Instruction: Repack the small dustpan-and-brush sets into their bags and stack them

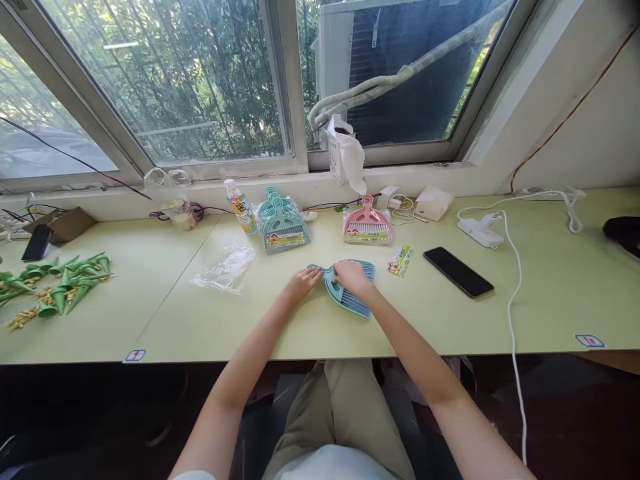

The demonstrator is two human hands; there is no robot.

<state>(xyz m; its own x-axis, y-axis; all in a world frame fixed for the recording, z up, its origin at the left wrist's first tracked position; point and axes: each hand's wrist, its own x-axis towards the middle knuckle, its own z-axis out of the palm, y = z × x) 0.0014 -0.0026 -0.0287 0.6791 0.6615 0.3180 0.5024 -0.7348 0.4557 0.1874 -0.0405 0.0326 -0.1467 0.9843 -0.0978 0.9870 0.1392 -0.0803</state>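
Note:
A teal dustpan (pixel 369 270) with a small hand brush (pixel 354 301) nested in it lies on the table in front of me, handle end to the left. My left hand (pixel 303 283) pinches the tip of the handle. Over the middle of the set, my right hand (pixel 352 276) has its fingers curled onto the brush's body; the fingertips are partly hidden. A printed label card (pixel 401 261) lies just right of the set. To the left is a crumpled clear plastic bag (pixel 224 269). Behind stand bagged teal dustpan sets (pixel 283 225) and a bagged pink set (pixel 369 223).
A black phone (pixel 459 272) and a white power strip (pixel 481 231) with a trailing cable lie to the right. A drink bottle (pixel 241 208) stands at the back, below the window. Green cone-shaped pieces (pixel 63 293) cover the far left. The table's front edge (pixel 200 361) is near my forearms.

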